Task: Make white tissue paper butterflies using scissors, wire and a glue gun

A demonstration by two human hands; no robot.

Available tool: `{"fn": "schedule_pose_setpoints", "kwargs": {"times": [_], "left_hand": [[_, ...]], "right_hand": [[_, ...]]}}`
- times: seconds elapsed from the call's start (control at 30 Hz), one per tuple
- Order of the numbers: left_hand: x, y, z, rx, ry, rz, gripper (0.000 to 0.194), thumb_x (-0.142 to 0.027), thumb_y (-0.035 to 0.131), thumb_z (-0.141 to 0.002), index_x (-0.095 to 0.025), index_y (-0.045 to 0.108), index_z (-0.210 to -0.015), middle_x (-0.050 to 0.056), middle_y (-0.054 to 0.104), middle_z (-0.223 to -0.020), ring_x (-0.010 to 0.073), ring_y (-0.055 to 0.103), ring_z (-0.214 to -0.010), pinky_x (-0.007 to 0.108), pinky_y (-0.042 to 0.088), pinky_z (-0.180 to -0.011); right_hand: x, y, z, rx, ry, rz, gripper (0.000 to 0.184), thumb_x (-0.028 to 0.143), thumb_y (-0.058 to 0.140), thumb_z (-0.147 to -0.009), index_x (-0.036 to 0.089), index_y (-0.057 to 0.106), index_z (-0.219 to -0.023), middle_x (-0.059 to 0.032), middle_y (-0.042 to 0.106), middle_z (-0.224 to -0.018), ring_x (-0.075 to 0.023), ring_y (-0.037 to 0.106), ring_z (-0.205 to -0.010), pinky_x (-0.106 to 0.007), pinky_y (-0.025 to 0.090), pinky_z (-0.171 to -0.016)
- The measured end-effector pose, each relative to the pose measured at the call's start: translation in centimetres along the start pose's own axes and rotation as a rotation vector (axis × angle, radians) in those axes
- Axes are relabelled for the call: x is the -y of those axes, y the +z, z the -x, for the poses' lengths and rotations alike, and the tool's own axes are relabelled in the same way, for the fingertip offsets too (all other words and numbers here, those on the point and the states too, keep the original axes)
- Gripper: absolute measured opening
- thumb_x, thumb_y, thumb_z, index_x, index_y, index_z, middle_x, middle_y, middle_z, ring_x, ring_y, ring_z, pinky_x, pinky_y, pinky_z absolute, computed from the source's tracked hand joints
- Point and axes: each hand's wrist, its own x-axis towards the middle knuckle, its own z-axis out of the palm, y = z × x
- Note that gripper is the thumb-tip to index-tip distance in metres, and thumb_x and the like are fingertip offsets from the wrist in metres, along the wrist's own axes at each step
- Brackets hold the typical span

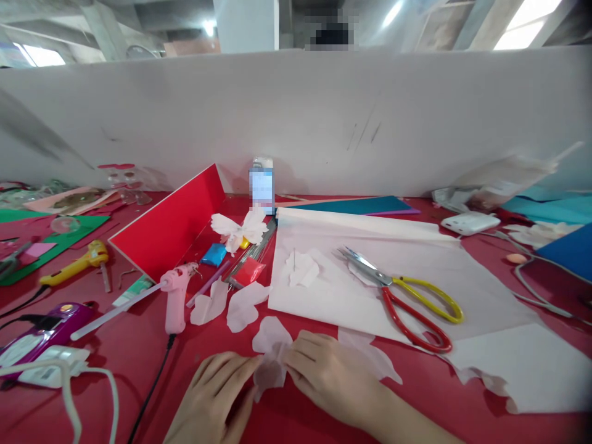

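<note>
A thin white petal-shaped paper piece [272, 336] stands between my two hands, low over the red table. My left hand [219, 391] has its fingers bent together at the paper's left edge, the fingertips partly hidden. From the right, my right hand [326, 373] curls its fingers over the other edge. Scissors [387, 280] with one red and one yellow handle lie spread on a white paper sheet [319, 228]. Cut petal pieces [247, 305] rest left of the sheet, and another [370, 354] lies behind my right hand. A white paper flower [240, 227] sits farther back.
A pink glue gun [176, 299] with a cord is at the left, near a yellow glue gun [76, 266] and a purple device [50, 333]. A red board [176, 225] leans upright. At the back stands a phone [262, 188]; a white box [470, 223] with cables is right.
</note>
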Motion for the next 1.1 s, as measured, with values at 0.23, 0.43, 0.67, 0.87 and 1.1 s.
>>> {"fn": "schedule_pose_setpoints", "kwargs": {"times": [0.23, 0.43, 0.67, 0.87, 1.1], "left_hand": [[-0.1, -0.2, -0.7, 0.022, -0.016, 0.018, 0.028, -0.024, 0.053, -0.082, -0.024, 0.057, -0.11, -0.001, 0.071, -0.085, 0.0159, 0.063, -0.076, 0.026, 0.049, -0.069], [-0.4, -0.9, -1.6, -0.028, 0.023, 0.068, 0.022, -0.018, 0.051, -0.081, -0.025, 0.065, -0.096, -0.006, 0.07, -0.079, 0.0116, 0.058, -0.068, 0.023, 0.043, -0.066], [-0.9, -0.6, -1.0, 0.012, 0.039, 0.003, 0.032, -0.017, 0.041, -0.086, -0.026, 0.068, -0.1, -0.004, 0.071, -0.086, 0.0138, 0.055, -0.076, 0.028, 0.037, -0.074], [-1.5, 0.3, -0.7, -0.088, -0.043, 0.059, 0.032, -0.021, 0.04, -0.088, -0.027, 0.07, -0.095, -0.004, 0.072, -0.082, 0.015, 0.054, -0.074, 0.03, 0.034, -0.075], [-1.6, 0.2, -1.1, -0.128, -0.039, 0.065, 0.031, -0.022, 0.041, -0.088, -0.027, 0.071, -0.092, -0.004, 0.072, -0.081, 0.0153, 0.055, -0.073, 0.03, 0.034, -0.076]], "right_hand": [[0.1, 0.0, -0.2, -0.108, 0.028, -0.1, 0.015, 0.007, 0.047, -0.086, 0.017, 0.058, -0.081, -0.0016, 0.059, -0.075, -0.0146, 0.045, -0.066, -0.025, 0.037, -0.058], [0.0, 0.5, -0.1, -0.069, 0.014, -0.1, 0.013, 0.009, 0.049, -0.087, 0.017, 0.057, -0.079, 0.0005, 0.06, -0.077, -0.0136, 0.045, -0.066, -0.024, 0.036, -0.056], [-0.7, -0.7, 0.8, 0.009, 0.041, -0.066, 0.017, 0.012, 0.048, -0.088, 0.021, 0.063, -0.091, 0.0003, 0.063, -0.089, -0.0136, 0.055, -0.076, -0.025, 0.039, -0.063], [-2.0, -1.4, 1.7, -0.007, 0.018, -0.011, 0.019, 0.015, 0.047, -0.089, 0.023, 0.064, -0.093, 0.0008, 0.062, -0.085, -0.0123, 0.056, -0.074, -0.025, 0.038, -0.062], [-1.8, -1.1, 1.8, 0.125, -0.126, 0.132, 0.02, 0.018, 0.044, -0.091, 0.02, 0.064, -0.092, 0.0003, 0.057, -0.072, -0.0137, 0.049, -0.065, -0.029, 0.031, -0.054]]}}
